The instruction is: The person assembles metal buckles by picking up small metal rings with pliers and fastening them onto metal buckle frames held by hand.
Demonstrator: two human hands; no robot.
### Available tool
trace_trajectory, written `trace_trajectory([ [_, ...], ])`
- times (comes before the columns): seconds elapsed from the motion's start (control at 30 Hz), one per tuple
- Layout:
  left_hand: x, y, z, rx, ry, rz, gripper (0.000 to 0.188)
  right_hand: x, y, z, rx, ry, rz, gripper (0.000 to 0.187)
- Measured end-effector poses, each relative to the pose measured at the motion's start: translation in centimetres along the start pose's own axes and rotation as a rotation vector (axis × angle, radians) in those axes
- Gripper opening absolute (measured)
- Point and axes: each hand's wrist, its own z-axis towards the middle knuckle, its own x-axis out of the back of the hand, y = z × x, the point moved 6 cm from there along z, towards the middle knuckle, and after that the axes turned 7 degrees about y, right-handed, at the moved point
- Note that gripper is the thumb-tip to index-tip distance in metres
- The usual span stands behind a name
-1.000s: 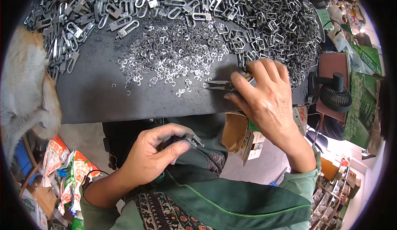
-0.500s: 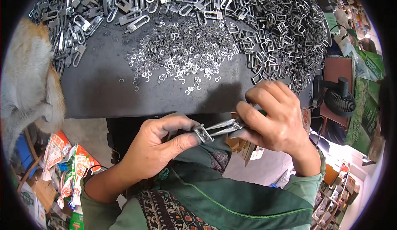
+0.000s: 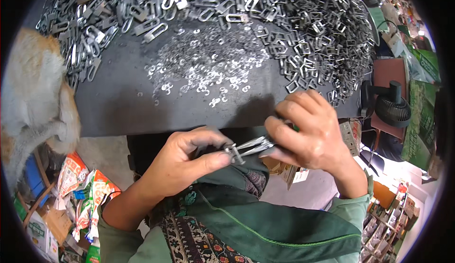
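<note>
Between its thumb and fingers, my left hand pinches a small metal buckle frame. The fingers partly hide it. My right hand is wrapped round a pair of pliers, whose handles are mostly covered. The slim jaws point left and reach the frame; whether they grip anything at their tips is too small to tell. Both hands are in front of the dark table's near edge. Beyond them on the table lies a spread of tiny C-shaped metal rings.
Slotted metal tongues are heaped at the back left, rectangular metal frames at the right. A furry, cat-like animal sits at the table's left edge. A small black fan stands at the right. Bright printed bags lie lower left.
The buckle frame has turned in my left fingers and shows more edge-on. My right hand and the pliers have shifted slightly left. The whole view has moved a little.
</note>
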Motion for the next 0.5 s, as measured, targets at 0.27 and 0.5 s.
trace_trajectory([
  [0.27, 0.0, -1.0, -1.8, 0.033, 0.072, 0.128, 0.010, -1.5, -1.8, -3.0, -0.166, 0.035, 0.112, 0.033],
  [0.5, 7.3, -10.2, -1.6, 0.178, 0.323, 0.153, 0.032, -1.3, 4.2, -7.2, -0.597, 0.296, -0.097, 0.027],
])
